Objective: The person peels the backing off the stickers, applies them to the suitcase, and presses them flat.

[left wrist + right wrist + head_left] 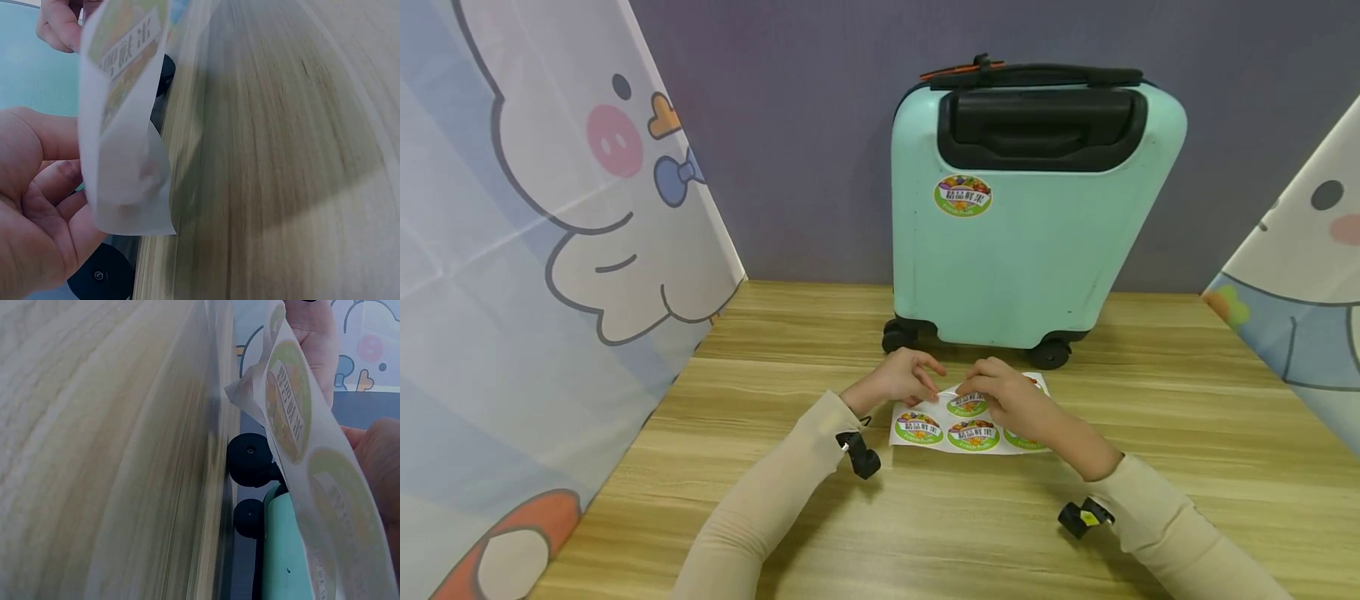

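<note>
A white sticker sheet with oval fruit stickers is raised off the table, bending in both wrist views. My left hand holds it by its left side, thumb and fingers partly hidden behind the sheet in the left wrist view. Toward the top, my right hand has curled fingers pinching the sheet beside the upper middle sticker; the right thumb tip is hidden. The sheet's upper left is bare white. Behind stands a mint-green suitcase, with one oval sticker on its upper left.
The suitcase rests upright on black wheels on the wooden table, close to the grey back wall. Cartoon-printed sheets line the left and right sides. Each wrist wears a small black camera.
</note>
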A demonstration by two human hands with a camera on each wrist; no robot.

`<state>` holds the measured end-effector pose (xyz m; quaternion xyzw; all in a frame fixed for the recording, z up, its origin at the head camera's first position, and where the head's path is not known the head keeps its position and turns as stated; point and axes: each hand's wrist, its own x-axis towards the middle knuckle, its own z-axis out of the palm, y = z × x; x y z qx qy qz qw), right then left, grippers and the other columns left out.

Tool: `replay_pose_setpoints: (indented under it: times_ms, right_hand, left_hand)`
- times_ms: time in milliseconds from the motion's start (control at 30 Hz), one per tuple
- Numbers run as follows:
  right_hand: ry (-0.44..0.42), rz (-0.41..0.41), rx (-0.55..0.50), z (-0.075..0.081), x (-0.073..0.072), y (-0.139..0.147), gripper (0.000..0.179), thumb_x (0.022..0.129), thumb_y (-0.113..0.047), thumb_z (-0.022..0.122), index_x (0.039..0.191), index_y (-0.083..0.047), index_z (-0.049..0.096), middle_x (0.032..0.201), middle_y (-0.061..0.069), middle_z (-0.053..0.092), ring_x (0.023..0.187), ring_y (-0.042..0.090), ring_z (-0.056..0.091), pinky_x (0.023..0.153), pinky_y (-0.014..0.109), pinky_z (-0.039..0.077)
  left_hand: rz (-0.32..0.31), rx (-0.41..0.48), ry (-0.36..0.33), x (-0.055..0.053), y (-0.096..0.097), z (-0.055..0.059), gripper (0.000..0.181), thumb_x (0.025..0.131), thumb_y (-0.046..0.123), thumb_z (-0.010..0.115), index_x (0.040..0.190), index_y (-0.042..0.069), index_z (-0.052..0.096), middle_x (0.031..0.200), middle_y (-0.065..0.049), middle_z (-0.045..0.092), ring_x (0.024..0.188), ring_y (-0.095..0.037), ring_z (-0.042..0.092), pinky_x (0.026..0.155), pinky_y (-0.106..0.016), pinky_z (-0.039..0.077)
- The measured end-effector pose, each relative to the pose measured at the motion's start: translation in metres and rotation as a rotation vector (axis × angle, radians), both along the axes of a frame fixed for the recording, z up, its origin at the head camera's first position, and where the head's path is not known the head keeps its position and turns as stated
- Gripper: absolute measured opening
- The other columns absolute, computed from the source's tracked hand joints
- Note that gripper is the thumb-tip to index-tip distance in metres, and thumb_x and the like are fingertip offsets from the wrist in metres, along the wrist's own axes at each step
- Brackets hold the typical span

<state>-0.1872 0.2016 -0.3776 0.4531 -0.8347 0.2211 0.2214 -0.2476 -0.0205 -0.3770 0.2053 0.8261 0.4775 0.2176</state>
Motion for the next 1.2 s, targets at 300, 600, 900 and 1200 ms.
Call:
replay_pose_setpoints:
  times_ms: [300, 600, 900, 1200]
  right_hand:
    - [-0.023, 0.002, -0.019, 0.003, 0.001, 0.000, 0.043, 0.071, 0.031, 0.062, 0.095, -0.004, 0.074, 0.094, 0.002, 0.062, 0.089, 0.022, 0.058, 0.071, 0.034, 0.054]
    - [-0.023, 0.012, -0.031, 0.006, -0.001, 0.000, 0.033, 0.076, 0.026, 0.067, 0.093, -0.002, 0.074, 0.091, 0.004, 0.062, 0.083, 0.022, 0.060, 0.067, 0.033, 0.055]
    - [-0.036, 0.023, -0.067, 0.007, -0.004, 0.002, 0.036, 0.074, 0.030, 0.062, 0.092, 0.001, 0.074, 0.087, 0.006, 0.062, 0.069, 0.014, 0.057, 0.055, 0.024, 0.048]
    - [-0.123, -0.011, -0.071, 0.011, -0.002, 0.002, 0.035, 0.077, 0.029, 0.058, 0.093, 0.002, 0.074, 0.086, 0.007, 0.062, 0.064, 0.008, 0.051, 0.052, 0.023, 0.043]
  left_hand:
    - [-0.002, 0.010, -0.017, 0.000, 0.000, 0.000, 0.041, 0.083, -0.007, 0.076, 0.122, 0.001, 0.067, 0.080, -0.009, 0.074, 0.068, -0.014, 0.069, 0.050, -0.024, 0.049]
    - [-0.010, 0.001, -0.006, -0.001, -0.001, -0.002, 0.041, 0.082, -0.006, 0.077, 0.122, -0.001, 0.067, 0.081, -0.009, 0.074, 0.064, -0.013, 0.066, 0.050, -0.024, 0.048]
    - [-0.006, -0.029, 0.015, -0.002, -0.001, -0.004, 0.041, 0.081, -0.008, 0.077, 0.120, 0.000, 0.068, 0.081, -0.010, 0.074, 0.060, -0.011, 0.062, 0.048, -0.022, 0.047]
    - [-0.007, -0.034, 0.018, -0.003, -0.002, -0.007, 0.041, 0.080, -0.009, 0.077, 0.119, 0.000, 0.068, 0.080, -0.010, 0.074, 0.057, -0.011, 0.061, 0.047, -0.022, 0.046]
